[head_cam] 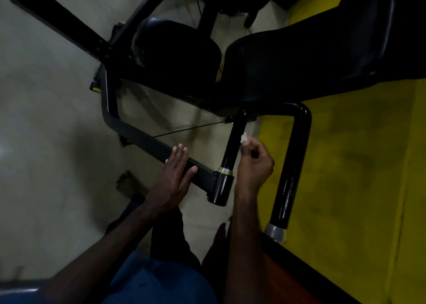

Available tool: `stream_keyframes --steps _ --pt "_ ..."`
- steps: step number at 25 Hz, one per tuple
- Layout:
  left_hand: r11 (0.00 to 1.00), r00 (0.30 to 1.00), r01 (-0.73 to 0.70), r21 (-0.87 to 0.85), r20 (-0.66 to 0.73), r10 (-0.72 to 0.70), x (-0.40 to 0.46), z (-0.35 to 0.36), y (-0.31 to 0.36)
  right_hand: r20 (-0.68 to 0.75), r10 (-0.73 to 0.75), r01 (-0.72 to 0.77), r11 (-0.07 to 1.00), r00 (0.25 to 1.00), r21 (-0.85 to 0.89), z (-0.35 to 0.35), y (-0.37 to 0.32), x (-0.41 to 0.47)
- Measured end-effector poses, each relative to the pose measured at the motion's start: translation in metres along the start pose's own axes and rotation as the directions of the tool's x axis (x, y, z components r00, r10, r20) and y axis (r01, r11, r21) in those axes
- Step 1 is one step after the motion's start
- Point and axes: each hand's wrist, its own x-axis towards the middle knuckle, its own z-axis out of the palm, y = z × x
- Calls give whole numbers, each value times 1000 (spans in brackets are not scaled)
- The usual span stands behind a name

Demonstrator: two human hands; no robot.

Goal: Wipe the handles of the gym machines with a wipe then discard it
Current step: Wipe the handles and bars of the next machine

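Pinching: right hand curls its fingertips around a small white wipe.
Wipe: bunched at the fingertips, touching the black handle.
Left hand: fingers straight, lying flat on the grey bar beside the handle.

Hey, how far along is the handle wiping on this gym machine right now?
Midway, at best. The right hand pinches the white wipe against the straight black handle, while the left hand rests flat on the grey bar. The curved handle and discarding the wipe appear left.
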Motion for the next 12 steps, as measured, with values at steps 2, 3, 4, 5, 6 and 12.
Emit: stream_keyframes --steps 2,3,4,5,6,12 --pt "1000 1000 -4 -5 -16 4 -1 0 1 36 112 -111 993 993 -26 -16 16 -24" --pt "1000 1000 -3 -3 -26 3 -1 1 2 47 164 -164 986 985 -8 -23 22 -36" --pt "1000 999 -1 1 -35 2 -2 2 3 48 182 -183 983 982 13 -29 26 -45" --pt "1000 999 0 5 -43 0 -2 2 3 30 136 -136 991 990 16 -34 24 -54" --pt "1000 999 1 8 -50 -1 -2 3 4 10 26 -26 1000 1000 -4 -36 16 -61" --pt "1000 999 23 -9 -45 -24 -1 5 2 263 -382 393 920 886 13 -30 -75 -60"
